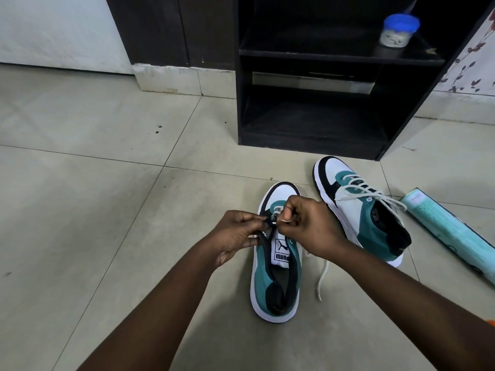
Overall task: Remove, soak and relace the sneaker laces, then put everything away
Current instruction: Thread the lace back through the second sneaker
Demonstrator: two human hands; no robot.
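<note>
Sneaker [276, 266] lengthwise, toe pointing away

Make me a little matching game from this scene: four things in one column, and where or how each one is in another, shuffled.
Things:
1. near sneaker
2. far sneaker
3. blue-lidded jar
4. teal tube

Places or states:
A. lying on the floor at far right
B. on the dark shelf unit
C. fully laced, leaning on its side
D. between both hands, lace being worked

Pairs: 1-D, 2-C, 3-B, 4-A
</note>
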